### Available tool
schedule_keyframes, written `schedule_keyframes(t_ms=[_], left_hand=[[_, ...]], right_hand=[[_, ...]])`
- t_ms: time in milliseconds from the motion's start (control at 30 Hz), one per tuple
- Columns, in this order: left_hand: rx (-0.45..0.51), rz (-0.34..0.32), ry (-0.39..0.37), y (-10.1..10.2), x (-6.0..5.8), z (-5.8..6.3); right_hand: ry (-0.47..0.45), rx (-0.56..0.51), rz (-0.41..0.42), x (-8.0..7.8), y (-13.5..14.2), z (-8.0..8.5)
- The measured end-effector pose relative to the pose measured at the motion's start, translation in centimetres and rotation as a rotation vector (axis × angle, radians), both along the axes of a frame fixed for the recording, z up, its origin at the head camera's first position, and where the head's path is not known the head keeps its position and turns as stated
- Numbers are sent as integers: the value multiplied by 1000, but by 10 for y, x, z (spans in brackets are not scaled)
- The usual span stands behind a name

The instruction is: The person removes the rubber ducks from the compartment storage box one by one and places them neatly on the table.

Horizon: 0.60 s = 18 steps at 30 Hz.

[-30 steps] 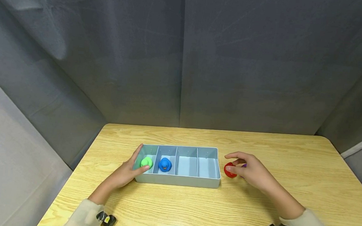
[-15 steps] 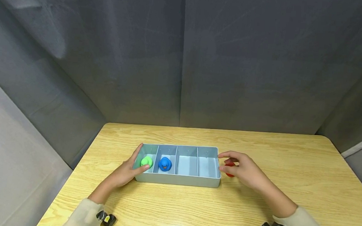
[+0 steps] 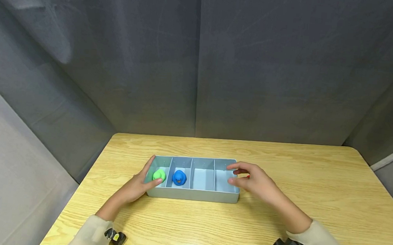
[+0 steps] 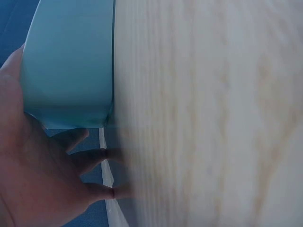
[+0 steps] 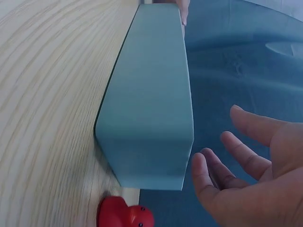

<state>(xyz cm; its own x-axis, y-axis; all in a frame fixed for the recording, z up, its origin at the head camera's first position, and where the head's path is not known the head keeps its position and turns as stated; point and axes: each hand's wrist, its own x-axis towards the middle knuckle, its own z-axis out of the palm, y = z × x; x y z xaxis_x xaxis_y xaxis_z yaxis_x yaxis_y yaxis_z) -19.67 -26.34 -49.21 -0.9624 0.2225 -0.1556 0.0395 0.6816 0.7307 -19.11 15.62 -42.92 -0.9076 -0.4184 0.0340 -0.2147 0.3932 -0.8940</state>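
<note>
A pale blue box [image 3: 190,194] with several compartments stands on the table. My left hand [image 3: 136,186] holds its left end, thumb over the front rim and a finger at the back corner; in the left wrist view the other fingers [image 4: 90,161] reach past the end wall. A green rubber duck [image 3: 159,175] sits in the leftmost compartment, a blue one [image 3: 179,178] in the one beside it. Over the right end hovers my right hand [image 3: 255,181], fingers loosely bent with nothing between them. Below it, a red duck [image 5: 125,215] lies on the table by the box, mostly hidden in the head view.
The wooden table [image 3: 188,222] runs up to a dark grey cloth [image 3: 255,84] hung behind it. Light cloth [image 3: 11,185] hangs on the left side. Each wrist carries a small black camera, such as the left one [image 3: 116,237].
My right hand has moved left, from over the red duck and a purple thing to over the box's right end. The purple thing has dropped from sight. My left hand stays put.
</note>
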Motion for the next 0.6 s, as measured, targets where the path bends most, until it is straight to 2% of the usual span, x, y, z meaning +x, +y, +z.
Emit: schedule_keyframes(t_ms=[233, 600], left_hand=[[10, 6, -4, 1, 1, -1], [0, -4, -2, 0, 0, 0]], right_hand=[[-16, -31, 26, 0, -12, 1], [-42, -66, 53, 0, -31, -9]])
